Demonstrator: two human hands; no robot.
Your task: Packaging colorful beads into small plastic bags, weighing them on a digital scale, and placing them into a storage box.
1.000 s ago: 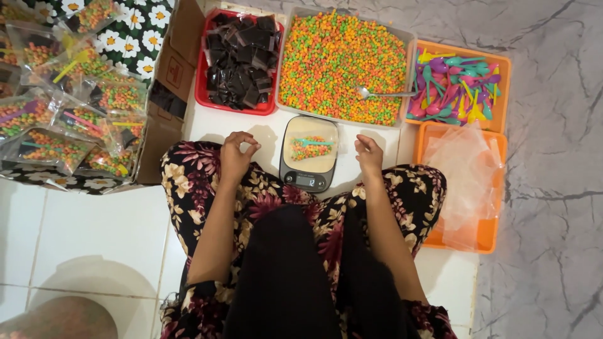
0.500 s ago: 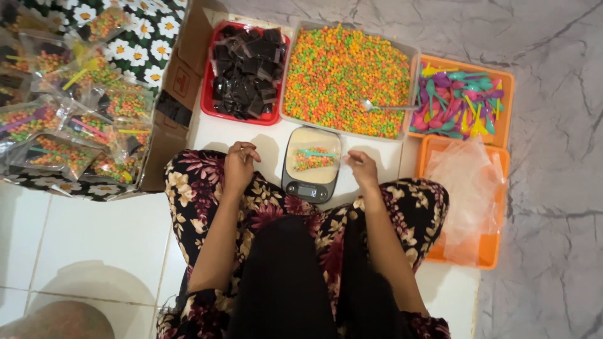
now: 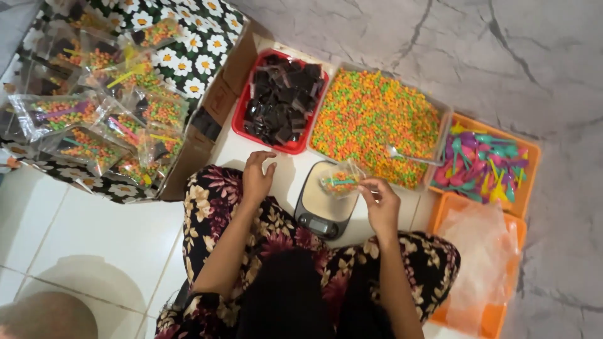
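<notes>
At the far left, on a cloth with white daisy flowers (image 3: 207,37), lies a heap of filled clear bags (image 3: 107,119); each one contains small colourful pieces and a coloured spoon. Just beside the heap stands the brown wall of a cardboard box (image 3: 217,103).

Next comes a red tray (image 3: 242,119) full of dark, shiny packets. In front of it the left hand (image 3: 257,179) hovers over the white floor, near the person's knee in flowered fabric. This hand is loosely open, the fingers a little curled, and it holds nothing.

In the middle a small kitchen scale (image 3: 317,210) sits on the floor. Above its plate is a small clear bag (image 3: 339,182) with colourful pieces and a spoon inside. The right hand (image 3: 380,204) pinches the right edge of this bag between thumb and fingers; whether the bag rests on the scale or is lifted a little, I cannot tell.

Behind the scale is a big clear tray (image 3: 443,119) of orange, green and yellow pieces, with a metal spoon (image 3: 408,157) lying in it.

At the right, an orange tray (image 3: 531,150) holds many plastic spoons in different colours. Just below it, another orange tray (image 3: 487,323) holds empty clear bags (image 3: 480,263).
</notes>
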